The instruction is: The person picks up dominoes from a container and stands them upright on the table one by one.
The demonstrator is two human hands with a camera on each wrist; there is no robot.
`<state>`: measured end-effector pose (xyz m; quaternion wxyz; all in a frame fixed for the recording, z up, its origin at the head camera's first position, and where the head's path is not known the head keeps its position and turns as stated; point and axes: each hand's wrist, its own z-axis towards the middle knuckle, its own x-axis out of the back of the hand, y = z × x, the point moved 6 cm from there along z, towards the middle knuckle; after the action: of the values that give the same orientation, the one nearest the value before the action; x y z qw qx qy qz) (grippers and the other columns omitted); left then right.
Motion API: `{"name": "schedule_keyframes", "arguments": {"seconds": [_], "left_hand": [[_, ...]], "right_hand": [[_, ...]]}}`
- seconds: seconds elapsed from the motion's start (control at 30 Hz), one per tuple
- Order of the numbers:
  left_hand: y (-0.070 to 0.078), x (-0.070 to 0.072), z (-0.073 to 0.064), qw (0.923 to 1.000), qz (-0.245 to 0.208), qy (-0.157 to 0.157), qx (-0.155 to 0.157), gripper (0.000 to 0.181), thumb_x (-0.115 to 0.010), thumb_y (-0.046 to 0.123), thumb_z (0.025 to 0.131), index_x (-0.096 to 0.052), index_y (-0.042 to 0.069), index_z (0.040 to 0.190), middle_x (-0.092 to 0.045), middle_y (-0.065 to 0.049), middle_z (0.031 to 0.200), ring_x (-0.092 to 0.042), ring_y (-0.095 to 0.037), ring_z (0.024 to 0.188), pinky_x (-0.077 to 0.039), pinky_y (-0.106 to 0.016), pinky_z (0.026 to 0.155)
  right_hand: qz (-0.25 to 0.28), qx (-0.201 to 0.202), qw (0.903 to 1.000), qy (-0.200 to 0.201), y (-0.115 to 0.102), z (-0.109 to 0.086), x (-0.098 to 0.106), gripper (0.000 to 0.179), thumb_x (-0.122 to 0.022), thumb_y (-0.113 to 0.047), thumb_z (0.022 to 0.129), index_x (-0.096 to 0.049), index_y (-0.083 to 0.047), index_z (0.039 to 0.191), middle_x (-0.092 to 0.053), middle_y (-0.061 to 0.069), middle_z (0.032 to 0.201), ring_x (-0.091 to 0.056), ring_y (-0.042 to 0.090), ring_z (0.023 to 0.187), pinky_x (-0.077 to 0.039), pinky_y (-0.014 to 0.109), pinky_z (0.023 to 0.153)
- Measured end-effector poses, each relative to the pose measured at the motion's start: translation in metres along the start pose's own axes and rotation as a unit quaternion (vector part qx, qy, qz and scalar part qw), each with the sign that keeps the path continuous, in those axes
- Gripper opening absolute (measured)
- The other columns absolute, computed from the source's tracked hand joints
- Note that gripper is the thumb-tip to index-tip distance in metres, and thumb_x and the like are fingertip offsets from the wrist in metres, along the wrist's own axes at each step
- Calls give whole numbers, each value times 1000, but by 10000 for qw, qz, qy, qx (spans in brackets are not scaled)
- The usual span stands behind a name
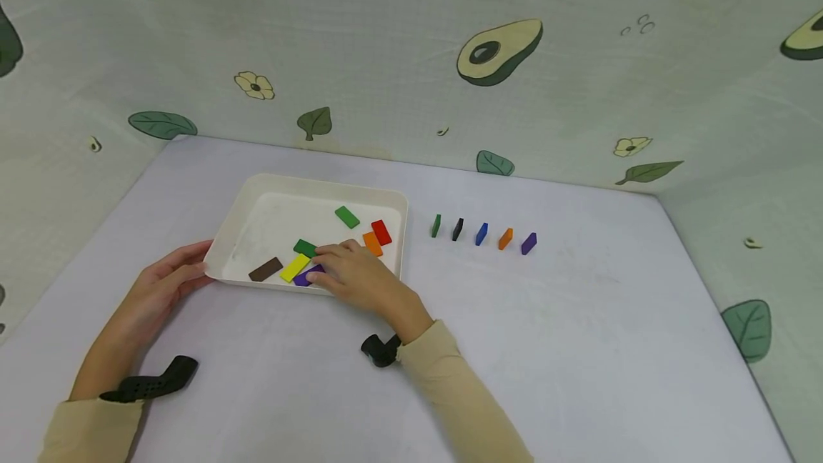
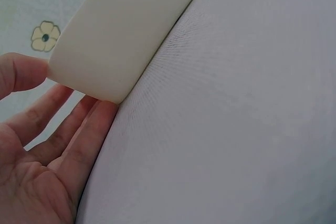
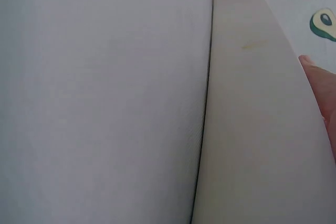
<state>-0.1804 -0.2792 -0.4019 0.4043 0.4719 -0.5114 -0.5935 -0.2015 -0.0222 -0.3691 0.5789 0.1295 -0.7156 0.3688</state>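
Note:
My left hand [image 1: 168, 281] grips the near left corner of a white tray [image 1: 257, 191], thumb at its rim and fingers against the side near the base. Over the tray's near right part is my right hand [image 1: 360, 277], its thumb overlapping a purple block [image 1: 303, 279]. Its fingertips lie by a dark green block [image 1: 305, 248], with a gap between them and the thumb. A yellow block [image 1: 295, 268] and a brown block [image 1: 266, 269] lie to the left. Farther right are an orange block [image 1: 372, 244], a red block [image 1: 381, 232] and a lighter green block [image 1: 347, 217].
Right of the tray, a row of thin blocks stands upright: green [image 1: 436, 226], black [image 1: 458, 229], blue [image 1: 481, 234], orange [image 1: 506, 239] and purple [image 1: 529, 244]. They stand on the pale tabletop [image 1: 579, 349]. A patterned cloth [image 1: 386, 56] rises behind the table.

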Motion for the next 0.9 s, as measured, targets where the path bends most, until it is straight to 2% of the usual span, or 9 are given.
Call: {"name": "schedule_keyframes", "arguments": {"seconds": [0.3,0.5,0.57,0.67,0.77,0.9], "left_hand": [[-2,0,1,10000,16,38,73,37,-45,-2,95,-51,8,130,-60,10,122,-60,0,103,-50,-11,83],[-1,0,-1,9999,41,71,77,37,-44,-2,95,-51,8,130,-59,10,123,-61,-1,102,-50,-11,84],[-1,0,-1,9999,55,69,80,37,-44,-1,96,-51,7,130,-59,10,123,-61,-1,102,-49,-11,84],[-1,0,0,9999,83,54,71,37,-44,-1,96,-51,8,130,-60,10,122,-60,-1,103,-49,-11,84],[-1,-1,1,10000,42,13,55,37,-44,-1,96,-50,8,131,-60,10,122,-60,0,104,-49,-11,84],[-2,-1,0,10000,20,4,41,37,-44,-1,96,-50,8,131,-60,10,122,-60,0,104,-49,-11,84]], "right_hand": [[-104,-105,9997,-177,2,-2,-2,48,-34,-48,98,-52,-20,133,-42,-5,144,-39,21,129,-34,32,109],[-293,-37,9994,-190,3,-5,3,44,-35,-45,99,-56,-21,130,-53,-5,134,-46,20,122,-36,31,106],[-329,-59,9994,-133,5,-6,6,42,-37,-43,99,-60,-20,125,-58,-5,125,-49,18,116,-38,30,102],[-327,-209,9992,90,9,-7,12,32,-49,-37,96,-67,-19,115,-63,-5,111,-52,15,102,-43,25,88],[-385,-425,9978,337,13,-7,15,24,-60,-27,91,-69,-16,111,-63,-4,106,-52,15,92,-41,21,75],[-399,-620,9960,502,18,-6,13,25,-64,-19,87,-69,-14,111,-63,-3,106,-52,14,90,-42,20,75]]}}
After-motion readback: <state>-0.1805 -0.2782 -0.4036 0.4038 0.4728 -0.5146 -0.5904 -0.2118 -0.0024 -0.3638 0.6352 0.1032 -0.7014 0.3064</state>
